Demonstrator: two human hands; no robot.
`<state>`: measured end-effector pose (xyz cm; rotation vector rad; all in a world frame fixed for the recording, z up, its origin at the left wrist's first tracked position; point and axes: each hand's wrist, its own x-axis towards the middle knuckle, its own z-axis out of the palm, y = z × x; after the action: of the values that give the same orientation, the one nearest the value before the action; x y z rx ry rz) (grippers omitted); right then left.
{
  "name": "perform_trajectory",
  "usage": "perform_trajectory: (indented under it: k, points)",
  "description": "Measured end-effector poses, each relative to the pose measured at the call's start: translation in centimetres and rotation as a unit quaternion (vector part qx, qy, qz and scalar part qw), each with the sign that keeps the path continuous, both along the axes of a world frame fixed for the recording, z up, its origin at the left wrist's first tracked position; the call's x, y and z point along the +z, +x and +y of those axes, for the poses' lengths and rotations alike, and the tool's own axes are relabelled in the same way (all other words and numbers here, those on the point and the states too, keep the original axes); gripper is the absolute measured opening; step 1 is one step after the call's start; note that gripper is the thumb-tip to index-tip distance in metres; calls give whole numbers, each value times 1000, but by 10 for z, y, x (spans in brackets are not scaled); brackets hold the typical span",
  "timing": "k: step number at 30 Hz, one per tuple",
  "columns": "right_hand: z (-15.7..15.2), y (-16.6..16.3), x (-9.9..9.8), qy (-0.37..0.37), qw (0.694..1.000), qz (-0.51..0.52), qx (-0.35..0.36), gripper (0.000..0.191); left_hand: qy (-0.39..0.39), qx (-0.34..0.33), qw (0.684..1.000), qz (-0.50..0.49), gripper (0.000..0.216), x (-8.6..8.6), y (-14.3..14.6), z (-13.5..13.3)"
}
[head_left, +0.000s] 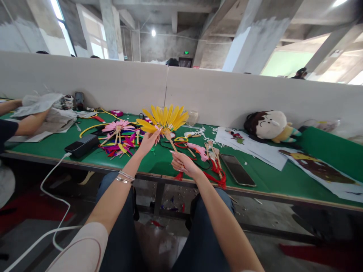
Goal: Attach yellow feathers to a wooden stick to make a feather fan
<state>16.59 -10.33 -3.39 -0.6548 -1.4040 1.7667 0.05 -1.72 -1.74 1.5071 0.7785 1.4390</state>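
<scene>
A yellow feather fan (164, 117) is held up above the green table's front part, its feathers spread upward. My right hand (183, 163) is closed around the lower end of its wooden handle (171, 142). At the lower left of the feathers, my left hand (151, 141) has its fingers pressed together on the fan near the feather bases. A pink feather fan (117, 127) lies on a heap of loose coloured feathers (124, 147) to the left. Right of my hands lie a pink glue gun (198, 150) and several wooden handles with red ribbons (217, 162).
On the green table (263, 166) are a phone (237, 170), a black box with a white cable (82, 146), paper sheets (252, 147) and a plush doll (269, 125). A co-worker's arms (31, 122) handle grey sheets at far left. A pale partition (198, 90) stands behind.
</scene>
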Motion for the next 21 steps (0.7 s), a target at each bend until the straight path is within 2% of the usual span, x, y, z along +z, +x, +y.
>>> perform_trajectory:
  k: [5,13,21]
  points:
    - [-1,-1,0,-1,1000,3,6,43,-16,49,998,-40,36,-4,1,6]
    - [0,0,-4,-4,1000,-18,1,43,-92,-31,987,-125,37,-2,3,4]
    - [0,0,-1,7,1000,3,5,41,-111,-54,984,-129,41,5,3,1]
